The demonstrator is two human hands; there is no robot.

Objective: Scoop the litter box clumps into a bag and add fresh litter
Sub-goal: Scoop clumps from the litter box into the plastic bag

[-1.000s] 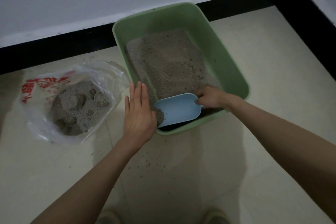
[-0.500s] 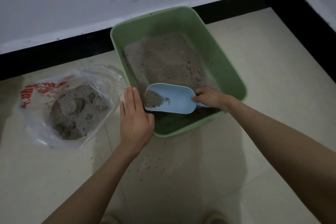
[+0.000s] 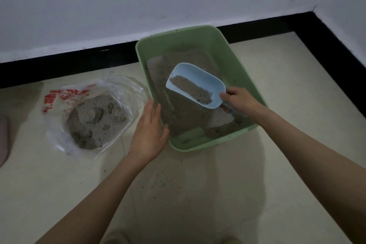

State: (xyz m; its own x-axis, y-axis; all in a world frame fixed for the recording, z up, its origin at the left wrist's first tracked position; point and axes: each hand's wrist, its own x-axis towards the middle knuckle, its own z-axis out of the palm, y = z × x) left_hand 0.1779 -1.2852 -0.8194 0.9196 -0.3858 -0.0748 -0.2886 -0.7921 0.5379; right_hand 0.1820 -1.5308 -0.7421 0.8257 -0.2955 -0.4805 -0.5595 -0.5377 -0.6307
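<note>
the green litter box (image 3: 240, 69) stands on the pale floor (image 3: 198, 194) against the black skirting, with grey litter spread inside and a bare patch at its near end. to its left, just beside it, lies the clear plastic bag (image 3: 126, 89) with red print, open and already holding a heap of litter and clumps. the left hand (image 3: 149, 134) rests flat with straight fingers on the near left corner of the box and steadies it. the right hand (image 3: 238, 101) grasps the handle of the blue scoop (image 3: 206, 77), which hangs over the litter, partly loaded. some grains lie scattered on the floor in front. to do this step well, i think the scoop should stay level while it crosses the rim, travel low, and tip only when it is above the mouth of the bag.
</note>
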